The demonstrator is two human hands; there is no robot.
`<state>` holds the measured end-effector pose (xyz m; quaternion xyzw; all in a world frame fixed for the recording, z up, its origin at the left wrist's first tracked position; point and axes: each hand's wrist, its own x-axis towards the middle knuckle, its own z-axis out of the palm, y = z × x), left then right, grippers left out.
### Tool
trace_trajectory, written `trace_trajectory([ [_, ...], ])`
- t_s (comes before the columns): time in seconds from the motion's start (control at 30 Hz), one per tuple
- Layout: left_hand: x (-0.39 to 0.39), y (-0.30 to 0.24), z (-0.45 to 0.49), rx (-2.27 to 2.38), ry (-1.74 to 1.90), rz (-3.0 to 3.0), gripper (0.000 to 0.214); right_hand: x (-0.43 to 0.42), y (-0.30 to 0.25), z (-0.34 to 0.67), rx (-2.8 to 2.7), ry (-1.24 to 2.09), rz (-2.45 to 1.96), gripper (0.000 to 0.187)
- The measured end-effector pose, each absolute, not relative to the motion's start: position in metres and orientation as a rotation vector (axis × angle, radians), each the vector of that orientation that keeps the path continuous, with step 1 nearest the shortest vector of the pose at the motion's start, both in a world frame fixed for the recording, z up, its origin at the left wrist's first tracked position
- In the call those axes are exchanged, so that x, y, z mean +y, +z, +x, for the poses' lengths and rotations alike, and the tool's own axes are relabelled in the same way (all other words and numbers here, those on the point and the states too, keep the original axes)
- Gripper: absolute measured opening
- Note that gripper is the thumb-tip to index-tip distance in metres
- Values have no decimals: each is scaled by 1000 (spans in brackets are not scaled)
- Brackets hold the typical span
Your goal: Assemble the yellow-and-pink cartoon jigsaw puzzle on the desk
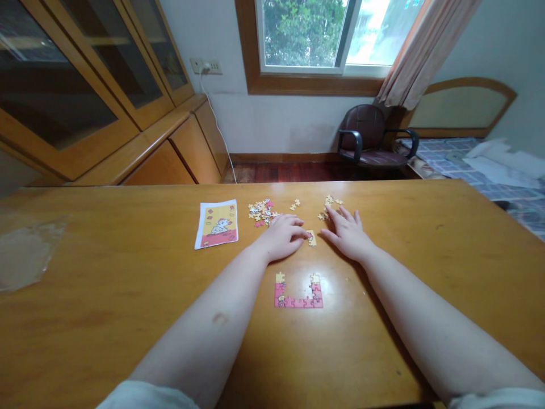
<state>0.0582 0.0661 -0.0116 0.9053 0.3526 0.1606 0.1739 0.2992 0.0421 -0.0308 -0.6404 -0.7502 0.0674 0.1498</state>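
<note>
My left hand [286, 236] lies low over the table with its fingers stretched toward a small joined cluster of yellow jigsaw pieces [312, 238]; its fingertips reach the cluster's left edge. My right hand [347, 232] is spread, fingertips by a few loose yellow pieces [329, 200]. Beyond my left hand sits a heap of mixed jigsaw pieces [260, 211], partly hidden by it. Nearer to me, a U-shaped puzzle border [298, 303] is joined, pink along the bottom and sides with yellow upper ends. Left of my hand lies a picture card [218, 223] showing a white duck on yellow and pink.
The wooden table [128, 272] fills the foreground. A clear plastic bag [29, 250] lies at its left. Two or so loose pieces [295, 204] rest near the far edge. Beyond stand a glass-door cabinet [140, 130], a dark red armchair [367, 136] and a bed [451, 165].
</note>
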Motion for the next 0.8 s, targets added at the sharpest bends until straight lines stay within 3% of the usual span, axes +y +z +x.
trace_trajectory([
  [0.23,68,-14,58,982,471,2572,23,46,-32,302,-1868,221,-1810,42],
  [0.53,68,-11,58,967,471,2563,23,66,-46,332,-1404,317,-1829,47],
  [0.8,67,-10,58,976,460,2564,24,77,-31,316,-1840,108,-2016,54],
])
